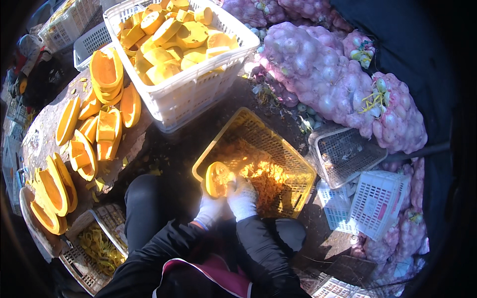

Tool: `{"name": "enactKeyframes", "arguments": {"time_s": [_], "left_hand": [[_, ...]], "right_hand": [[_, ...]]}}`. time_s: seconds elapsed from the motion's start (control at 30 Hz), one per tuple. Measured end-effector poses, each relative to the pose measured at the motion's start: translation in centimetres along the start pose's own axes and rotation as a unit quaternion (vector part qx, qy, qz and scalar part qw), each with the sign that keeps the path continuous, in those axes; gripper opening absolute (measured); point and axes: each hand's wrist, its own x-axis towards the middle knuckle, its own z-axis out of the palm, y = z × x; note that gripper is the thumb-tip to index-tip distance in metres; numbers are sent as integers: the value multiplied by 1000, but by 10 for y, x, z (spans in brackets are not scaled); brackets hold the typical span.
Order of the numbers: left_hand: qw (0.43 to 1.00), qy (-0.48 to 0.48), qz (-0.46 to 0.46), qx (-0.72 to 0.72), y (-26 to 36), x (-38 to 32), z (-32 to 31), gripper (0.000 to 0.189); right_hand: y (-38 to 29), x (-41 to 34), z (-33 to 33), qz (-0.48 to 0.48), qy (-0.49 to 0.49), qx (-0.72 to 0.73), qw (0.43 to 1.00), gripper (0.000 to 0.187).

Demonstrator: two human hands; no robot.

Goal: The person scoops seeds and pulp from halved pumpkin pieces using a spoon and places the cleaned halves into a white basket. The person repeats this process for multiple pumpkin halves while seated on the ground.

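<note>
My left hand (210,203), in a pale knit glove, holds a peeled piece of pumpkin (216,179) upright, its seedy hollow facing right. Against the right side of that piece rests my right hand (242,193), gloved too, fingers curled at the hollow; whether it holds a tool is hidden. Both hands are over the near left side of a yellow plastic basket (275,139), which contains orange pumpkin pulp (266,178). Hollowed pumpkin halves (108,70) lie stacked and scattered on a broad, worn surface (39,130) at the left.
A white crate (186,85) of cut pumpkin stands beyond the basket. Net sacks of onions (320,74) lie at the right, above a grey crate (346,156) and white baskets (378,201). A crate of peelings (93,247) is at the lower left; a person (33,63) is at the upper left.
</note>
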Motion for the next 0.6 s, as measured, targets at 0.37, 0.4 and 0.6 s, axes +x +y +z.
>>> {"name": "enactKeyframes", "arguments": {"time_s": [0.37, 0.4, 0.6], "left_hand": [[1000, -5, 11, -27, -26, 18, -8, 89], [1000, -7, 9, -19, -25, 19, -9, 88], [989, -23, -67, -129, -13, 24, -10, 89]], "right_hand": [[-10, 19, 10, 1, -22, 54, 998, 30], [-11, 21, 10, 1, -25, 50, 998, 30], [-8, 30, 20, -44, -3, 38, 998, 27]]}}
